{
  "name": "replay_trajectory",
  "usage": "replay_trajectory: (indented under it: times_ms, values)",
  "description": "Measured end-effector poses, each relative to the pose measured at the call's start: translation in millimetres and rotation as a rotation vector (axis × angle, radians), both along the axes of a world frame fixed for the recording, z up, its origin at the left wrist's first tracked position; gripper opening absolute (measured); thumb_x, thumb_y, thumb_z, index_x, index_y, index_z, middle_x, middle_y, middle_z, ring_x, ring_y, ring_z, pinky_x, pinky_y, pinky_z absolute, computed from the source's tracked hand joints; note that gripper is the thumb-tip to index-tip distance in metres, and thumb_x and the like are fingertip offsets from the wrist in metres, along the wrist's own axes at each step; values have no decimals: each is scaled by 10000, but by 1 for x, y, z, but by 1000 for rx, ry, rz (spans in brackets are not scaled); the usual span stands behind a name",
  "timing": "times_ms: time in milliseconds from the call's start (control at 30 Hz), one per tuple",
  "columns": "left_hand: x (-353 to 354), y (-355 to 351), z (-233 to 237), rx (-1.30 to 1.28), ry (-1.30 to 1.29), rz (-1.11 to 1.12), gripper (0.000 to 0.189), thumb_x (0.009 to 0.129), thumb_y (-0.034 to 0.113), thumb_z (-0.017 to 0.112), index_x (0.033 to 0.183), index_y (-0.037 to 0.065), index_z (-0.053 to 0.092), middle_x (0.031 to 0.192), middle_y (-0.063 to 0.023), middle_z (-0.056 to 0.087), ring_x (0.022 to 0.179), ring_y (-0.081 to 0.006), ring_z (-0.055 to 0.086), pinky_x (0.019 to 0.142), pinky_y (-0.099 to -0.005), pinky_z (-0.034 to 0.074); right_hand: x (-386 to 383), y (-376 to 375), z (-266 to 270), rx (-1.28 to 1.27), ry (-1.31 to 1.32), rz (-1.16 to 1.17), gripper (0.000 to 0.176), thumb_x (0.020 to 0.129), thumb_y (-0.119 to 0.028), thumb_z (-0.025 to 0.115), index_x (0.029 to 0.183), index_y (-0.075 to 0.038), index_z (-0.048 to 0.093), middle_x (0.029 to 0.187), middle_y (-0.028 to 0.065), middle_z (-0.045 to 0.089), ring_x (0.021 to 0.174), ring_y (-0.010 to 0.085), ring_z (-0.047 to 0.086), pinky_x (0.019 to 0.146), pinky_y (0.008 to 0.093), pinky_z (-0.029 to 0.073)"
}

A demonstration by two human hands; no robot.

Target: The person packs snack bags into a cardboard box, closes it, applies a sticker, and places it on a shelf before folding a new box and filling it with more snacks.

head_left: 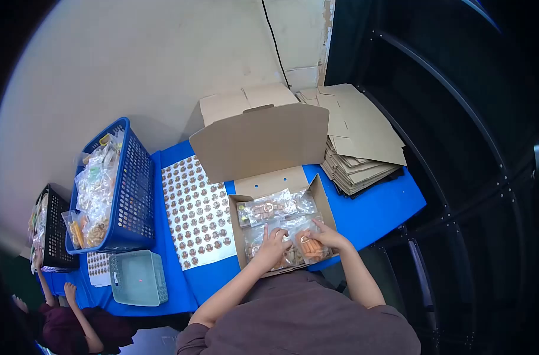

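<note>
An open cardboard box (333,228) stands in front of me, its lid (263,145) raised at the back. Inside lie several clear plastic packets; one at the back (272,207) holds brownish pieces, and another at the front right (314,248) holds orange sticks. My left hand (272,247) rests on the front packets with its fingers spread. At the orange packet's upper edge is my right hand (330,236), thumb and forefinger apart and touching the plastic. What lies beneath both hands is partly hidden.
A sheet of round stickers (198,219) lies left of the box on the blue tablecloth (373,207). Beyond it stand a blue basket (136,195) full of packets and a pale green tray (140,278). Flattened cardboard (364,130) is stacked at right. Another person's hand (70,290) shows far left.
</note>
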State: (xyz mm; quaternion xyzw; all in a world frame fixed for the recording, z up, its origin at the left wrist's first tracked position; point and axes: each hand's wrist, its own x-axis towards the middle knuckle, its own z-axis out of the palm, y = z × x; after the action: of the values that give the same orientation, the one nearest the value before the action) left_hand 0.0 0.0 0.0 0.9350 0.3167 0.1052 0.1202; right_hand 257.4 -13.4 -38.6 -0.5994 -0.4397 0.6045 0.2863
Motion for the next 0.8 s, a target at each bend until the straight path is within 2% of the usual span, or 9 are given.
replay_trajectory:
  times_ms: [100, 167, 200, 300, 333, 400, 467, 667, 800]
  values:
    - [5, 6, 3, -21, -68, -29, 307, 695, 97, 678, 994, 90, 609, 1218, -144, 465, 1248, -332, 394, 1130, -591, 202, -9, 11, 14, 66, -149, 90, 828, 871, -233, 661, 1525, -125, 164, 1309, 253, 515, 1131, 266, 572, 944, 342, 456]
    - [1, -1, 7, -142, -164, -60, 236, 732, 29, 610, 961, 77, 583, 1197, -146, 480, 1244, -363, 413, 1129, -576, 225, -25, 8, 9, -4, -22, -61, 813, 885, -238, 640, 1514, -68, 155, 1271, 260, 538, 1127, 275, 572, 943, 353, 454]
    - [-1, -5, 6, -145, -159, -57, 236, 732, 29, 610, 961, 77, 583, 1197, -146, 480, 1244, -363, 413, 1129, -576, 225, -38, 1, 5, 141, -137, -131, 787, 896, -247, 625, 1494, -17, 169, 1208, 259, 575, 1097, 291, 590, 927, 369, 461]
    - [1, -12, 1, -196, -173, -40, 327, 749, 41, 606, 1071, 82, 567, 1223, -164, 472, 1257, -387, 402, 1125, -563, 242, -44, -3, -66, 241, -84, -218, 745, 901, -278, 617, 1463, 12, 224, 1171, 266, 592, 1068, 326, 608, 913, 393, 469]
    - [0, -14, 2, -215, -199, -18, 402, 764, 78, 619, 1158, 86, 538, 1278, -173, 453, 1291, -399, 371, 1128, -565, 230, -47, -9, -22, 136, -264, -133, 680, 889, -346, 619, 1378, 45, 352, 1162, 300, 593, 1060, 389, 611, 903, 423, 474]
    - [-3, -15, 2, -236, -226, 2, 482, 779, 114, 632, 1245, 90, 509, 1334, -183, 435, 1324, -410, 340, 1131, -567, 218, -47, -11, -17, 74, -347, -42, 666, 880, -383, 614, 1335, 51, 396, 1148, 317, 592, 1065, 412, 602, 904, 434, 472]
    - [-8, -16, 1, -231, -66, -1, 622, 823, 258, 647, 1379, 97, 419, 1458, -187, 350, 1390, -415, 252, 1146, -563, 166, -46, -14, -13, 39, -523, 59, 636, 861, -450, 604, 1221, 61, 492, 1096, 338, 600, 1063, 449, 587, 903, 457, 469]
    - [-15, -17, -24, -317, 44, 31, 726, 845, 450, 624, 1427, 92, 376, 1521, -178, 278, 1421, -411, 189, 1157, -555, 110, -52, -18, 9, 14, -683, 45, 598, 855, -467, 612, 1148, 48, 532, 1123, 310, 591, 1061, 446, 582, 892, 479, 467]
    - [-15, -18, -19, -335, -51, 68, 659, 874, 406, 614, 1431, 140, 383, 1525, -197, 256, 1422, -421, 177, 1149, -566, 125, -55, -25, 11, 222, -713, -110, 464, 869, -341, 642, 1138, 26, 547, 1131, 273, 540, 1061, 419, 549, 925, 449, 434]
